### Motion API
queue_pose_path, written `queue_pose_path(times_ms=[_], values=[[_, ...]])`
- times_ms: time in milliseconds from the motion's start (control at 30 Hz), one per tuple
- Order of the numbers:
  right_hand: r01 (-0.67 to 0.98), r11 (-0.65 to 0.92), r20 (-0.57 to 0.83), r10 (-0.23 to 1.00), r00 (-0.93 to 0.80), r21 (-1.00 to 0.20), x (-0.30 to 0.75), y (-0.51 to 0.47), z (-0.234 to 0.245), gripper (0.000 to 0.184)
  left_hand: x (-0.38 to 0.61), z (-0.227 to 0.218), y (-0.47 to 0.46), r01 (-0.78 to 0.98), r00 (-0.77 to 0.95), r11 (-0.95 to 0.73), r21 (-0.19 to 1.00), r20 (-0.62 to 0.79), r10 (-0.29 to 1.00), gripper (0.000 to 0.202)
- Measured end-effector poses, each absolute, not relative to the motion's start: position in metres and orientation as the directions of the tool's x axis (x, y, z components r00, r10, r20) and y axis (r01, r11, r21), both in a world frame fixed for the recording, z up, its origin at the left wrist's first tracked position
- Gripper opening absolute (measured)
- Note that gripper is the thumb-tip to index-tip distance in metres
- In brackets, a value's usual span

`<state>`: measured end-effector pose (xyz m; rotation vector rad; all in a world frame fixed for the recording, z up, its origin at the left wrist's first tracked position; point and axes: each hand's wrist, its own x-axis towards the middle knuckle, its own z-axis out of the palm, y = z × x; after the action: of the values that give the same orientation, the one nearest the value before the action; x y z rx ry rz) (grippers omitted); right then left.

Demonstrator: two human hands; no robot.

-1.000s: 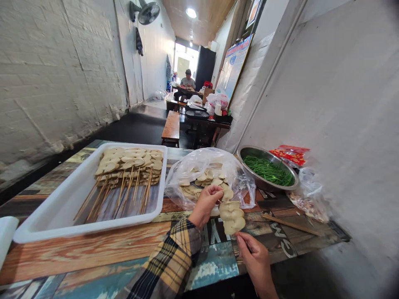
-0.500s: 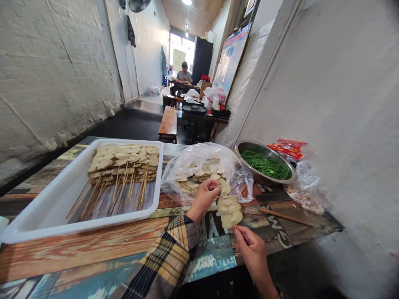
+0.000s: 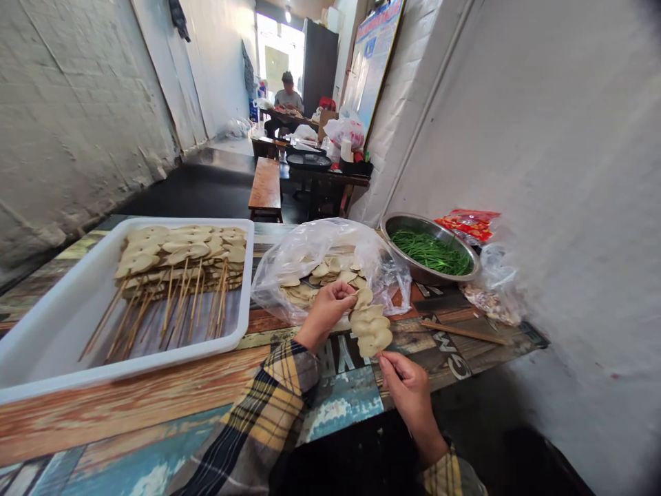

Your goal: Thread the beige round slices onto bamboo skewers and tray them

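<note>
My right hand (image 3: 407, 386) is closed on the lower end of a skewer threaded with several pale, flat, oval slices (image 3: 370, 331). A single pale slice (image 3: 363, 297) is pinched in my left hand (image 3: 329, 310), right at the top of the skewered ones; whether the skewer tip pierces it I cannot tell. Just behind my left hand lies an open clear plastic bag (image 3: 330, 238) with loose slices (image 3: 333, 270) inside. To the left, a white tray (image 3: 246, 289) holds a stack of filled skewers (image 3: 180, 251), their bare sticks pointing toward me.
A metal bowl of green chives (image 3: 431, 251) stands right of the bag. Beside it lie a red packet (image 3: 469, 224), a clear bag (image 3: 498, 282) and thin wooden sticks (image 3: 465, 332). Beyond are a bench (image 3: 266, 182), a cluttered table (image 3: 325, 176) and a seated person (image 3: 288, 96).
The view has tilted down and shifted slightly, so everything sits a bit further left and higher. Both hands keep their grips, with the slice still at the skewer's top.
</note>
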<state>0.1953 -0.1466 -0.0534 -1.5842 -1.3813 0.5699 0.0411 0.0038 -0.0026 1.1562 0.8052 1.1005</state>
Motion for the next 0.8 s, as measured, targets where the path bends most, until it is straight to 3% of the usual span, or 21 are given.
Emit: queue_pose_path(times_ms=[200,467,800], values=[[0.488,0.061,0.216,0.939,0.267,-0.871,0.1942,-0.1472,-0.0495,0.032,0.0420,-0.0020,0.0020,-0.255,0.343,0.039,0.966,0.052,0.938,0.018],[0.392,0.033,0.164,0.938,0.306,-0.919,0.1994,-0.1467,-0.0548,0.033,0.0438,0.0017,-0.0032,-0.394,0.460,0.237,0.888,-0.033,0.887,0.039],[0.371,0.029,0.143,0.948,0.286,-0.928,0.1996,-0.1470,-0.0503,0.033,0.0475,-0.0058,-0.0041,-0.367,0.496,0.250,0.896,-0.038,0.867,0.038]])
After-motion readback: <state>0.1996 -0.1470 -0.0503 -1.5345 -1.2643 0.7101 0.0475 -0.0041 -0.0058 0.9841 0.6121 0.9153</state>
